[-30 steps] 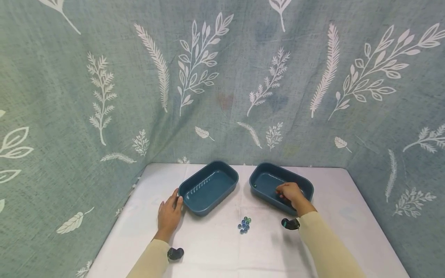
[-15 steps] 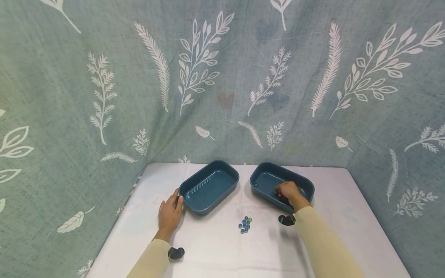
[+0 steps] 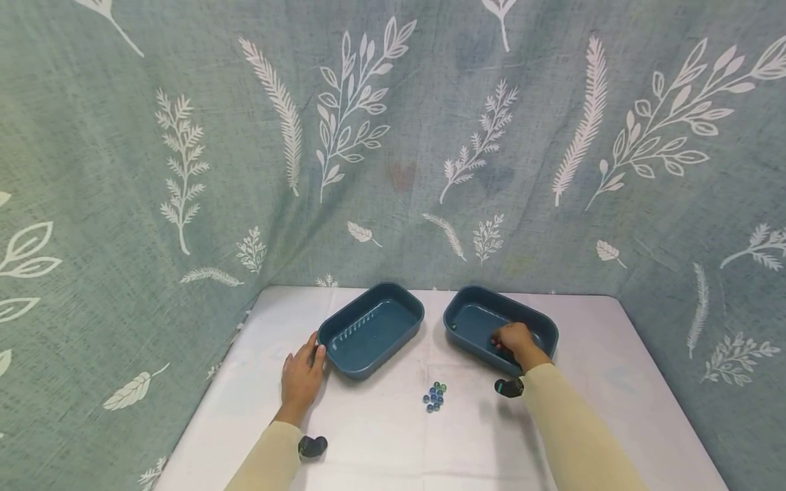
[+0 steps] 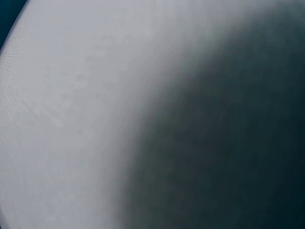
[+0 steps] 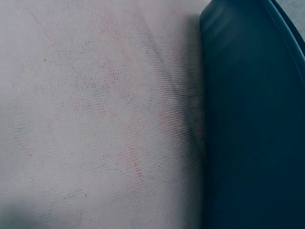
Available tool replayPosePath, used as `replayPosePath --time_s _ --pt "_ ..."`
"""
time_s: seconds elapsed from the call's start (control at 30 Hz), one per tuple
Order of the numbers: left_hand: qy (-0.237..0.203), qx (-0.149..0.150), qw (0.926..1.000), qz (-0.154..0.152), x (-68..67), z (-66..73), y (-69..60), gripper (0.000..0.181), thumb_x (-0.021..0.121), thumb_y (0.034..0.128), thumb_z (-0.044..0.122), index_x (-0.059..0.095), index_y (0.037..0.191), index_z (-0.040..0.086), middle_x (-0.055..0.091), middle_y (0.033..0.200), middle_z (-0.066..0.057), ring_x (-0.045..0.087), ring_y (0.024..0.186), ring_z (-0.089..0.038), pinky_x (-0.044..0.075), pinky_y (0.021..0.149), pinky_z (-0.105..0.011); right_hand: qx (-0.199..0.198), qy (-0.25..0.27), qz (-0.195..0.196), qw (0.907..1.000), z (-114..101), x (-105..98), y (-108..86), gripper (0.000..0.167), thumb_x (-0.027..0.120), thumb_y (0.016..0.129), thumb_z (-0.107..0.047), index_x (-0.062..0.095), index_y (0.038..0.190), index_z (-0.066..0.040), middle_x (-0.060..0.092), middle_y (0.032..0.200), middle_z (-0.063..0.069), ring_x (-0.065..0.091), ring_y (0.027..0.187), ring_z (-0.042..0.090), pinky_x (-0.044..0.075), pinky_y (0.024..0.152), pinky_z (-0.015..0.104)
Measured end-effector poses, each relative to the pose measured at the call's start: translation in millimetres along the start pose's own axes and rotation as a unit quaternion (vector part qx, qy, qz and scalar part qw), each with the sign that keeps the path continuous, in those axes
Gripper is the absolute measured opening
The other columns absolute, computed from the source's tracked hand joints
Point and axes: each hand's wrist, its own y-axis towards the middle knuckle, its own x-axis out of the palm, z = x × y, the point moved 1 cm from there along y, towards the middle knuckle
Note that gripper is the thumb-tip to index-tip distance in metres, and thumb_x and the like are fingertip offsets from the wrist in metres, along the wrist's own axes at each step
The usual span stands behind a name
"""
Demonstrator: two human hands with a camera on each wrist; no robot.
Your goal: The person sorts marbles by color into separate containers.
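Marbles (image 3: pixel 433 397) of blue and green glass in the head view, gathered in a loose cluster on the white tablecloth (image 3: pixel 387 436), nearer the person than left-hand tray (image 3: pixel 374 337) and right-hand tray (image 3: pixel 475 320); probably grouped centrally for easy reach from either side. One more marble (image 3: pixel 454 326), dark, inside the right-hand tray near its left end, presumably kept from rolling away by the raised walls. Both trays set slantwise, far ends close together, near ends splayed outward, perhaps to suit the angle of each arm. Right hand (image 3: pixel 514 337) reaching over the near rim into the right-hand tray, knuckles up, fingers bent down toward the floor; too small and shadowed to tell about anything pinched there. Left hand (image 3: pixel 299 378) resting at the outer near end of the left-hand tray, fingers loosely extended, thumb beside the wall, no object visibly gripped; perhaps placed so as to steady the tray.

In the left wrist view, mostly pale cloth, with a sliver of dark blue at the top left corner, likely tray, and a large dark blur (image 4: pixel 228 133) on the right, too unfocused to identify.

In the right wrist view, cloth on the left and smooth outer tray wall (image 5: pixel 252 119) on the right, probably belonging to the right-hand tray; no fingers discernible, hence no help with the grip.
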Motion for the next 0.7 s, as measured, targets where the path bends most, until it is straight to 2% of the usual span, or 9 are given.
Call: replayPosePath --time_s 0.3,0.5,0.7 --pt "0.005 -0.001 1.0 0.004 3.0 -2.0 1.5 0.062 0.028 0.1033 0.054 0.035 0.152 0.017 0.049 0.144 -0.013 0.04 0.135 -0.032 0.007 0.117 -0.051 0.015 -0.023 -0.004 0.9996 0.9 -0.9 4.0 0.016 0.058 0.09 -0.007 0.06 0.075 -0.002 0.06 0.062 0.003 0.054 0.051 0.011 0.043 0.045 0.024" --pt "0.005 0.002 1.0 0.006 4.6 -1.9 1.8 0.063 0.027 0.103 0.055 0.036 0.152 0.016 0.05 0.143 -0.014 0.04 0.135 -0.033 0.007 0.117 -0.052 0.015 -0.032 -0.004 0.9994 1.1 -1.5 5.6 0.012 0.058 0.091 -0.007 0.061 0.081 -0.001 0.061 0.064 0.003 0.056 0.053 0.011 0.045 0.046 0.024" --pt "0.009 0.0 1.0 0.002 3.3 -4.1 2.4 0.063 0.026 0.1029 0.055 0.035 0.152 0.017 0.05 0.143 -0.014 0.04 0.135 -0.033 0.008 0.117 -0.052 0.014 -0.018 -0.001 0.9997 0.9 0.4 2.6 0.01 0.058 0.092 -0.006 0.062 0.086 0.002 0.063 0.069 0.005 0.056 0.053 0.01 0.045 0.047 0.023"
